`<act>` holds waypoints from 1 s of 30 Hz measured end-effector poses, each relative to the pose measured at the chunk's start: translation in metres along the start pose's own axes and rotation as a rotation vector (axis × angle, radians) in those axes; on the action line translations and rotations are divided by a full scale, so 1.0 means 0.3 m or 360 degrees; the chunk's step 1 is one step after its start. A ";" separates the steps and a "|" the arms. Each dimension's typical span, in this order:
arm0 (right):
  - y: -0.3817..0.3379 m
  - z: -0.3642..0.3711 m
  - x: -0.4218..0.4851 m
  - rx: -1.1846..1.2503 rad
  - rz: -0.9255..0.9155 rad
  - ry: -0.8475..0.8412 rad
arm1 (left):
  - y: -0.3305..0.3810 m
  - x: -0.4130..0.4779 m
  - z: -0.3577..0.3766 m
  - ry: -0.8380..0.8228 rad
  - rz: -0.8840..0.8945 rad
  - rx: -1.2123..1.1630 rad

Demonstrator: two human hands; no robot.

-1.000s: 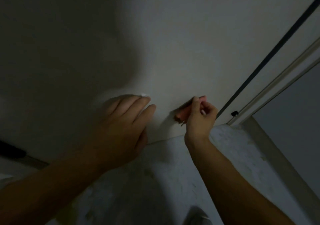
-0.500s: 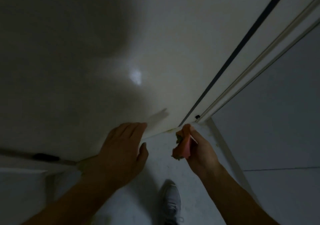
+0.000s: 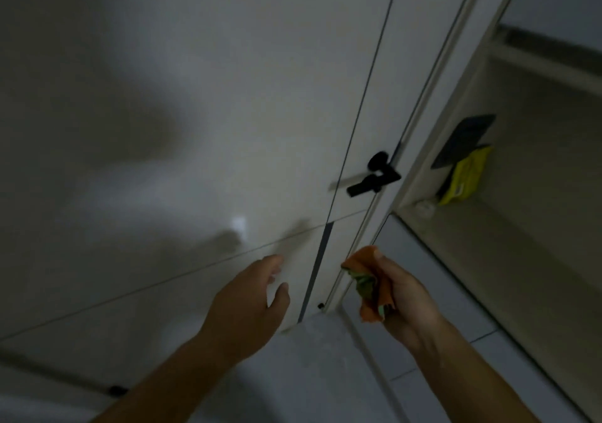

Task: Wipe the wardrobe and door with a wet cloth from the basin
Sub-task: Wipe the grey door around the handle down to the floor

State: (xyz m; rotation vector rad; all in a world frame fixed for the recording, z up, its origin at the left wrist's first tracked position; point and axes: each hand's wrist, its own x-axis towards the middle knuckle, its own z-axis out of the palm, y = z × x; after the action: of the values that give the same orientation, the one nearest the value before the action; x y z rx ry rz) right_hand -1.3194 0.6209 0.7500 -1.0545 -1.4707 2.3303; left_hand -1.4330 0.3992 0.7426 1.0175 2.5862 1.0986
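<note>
A white door [image 3: 228,113] fills the left and middle of the head view, with a black lever handle [image 3: 374,178] near its right edge. My right hand [image 3: 407,302] grips a bunched orange and green cloth [image 3: 366,279], held just off the door's lower right edge. My left hand [image 3: 247,299] hovers in front of the lower door panel with fingers relaxed and holding nothing. Whether its fingertips touch the door I cannot tell.
To the right stands an open shelf unit [image 3: 508,227] with a dark flat object [image 3: 462,139] and a yellow packet [image 3: 465,175] leaning inside. A pale floor [image 3: 325,373] lies below. The room is dim.
The view has swung up from the door's bottom edge to the handle and shelf. Both hands have come away from the low door surface, the right one still holding the cloth.
</note>
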 end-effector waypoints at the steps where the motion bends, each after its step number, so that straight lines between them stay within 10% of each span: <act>1: -0.063 -0.017 0.001 -0.0033 -0.0038 0.0003 | 0.053 0.029 -0.009 -0.0028 0.0001 -0.0030; 18: -0.537 -0.213 0.528 -0.0677 -0.0259 0.0082 | 0.514 0.648 0.366 -0.0344 -0.0132 0.0533; 30: -0.517 -0.258 0.606 -0.0832 -0.0472 -0.0129 | 0.495 0.663 0.447 -0.0360 -0.0359 -0.0018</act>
State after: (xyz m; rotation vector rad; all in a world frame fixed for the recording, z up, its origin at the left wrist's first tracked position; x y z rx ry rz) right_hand -1.4328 0.8434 0.7774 -0.7714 -2.1697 1.8474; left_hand -1.4541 0.6791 0.7710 0.7737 2.4374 0.8864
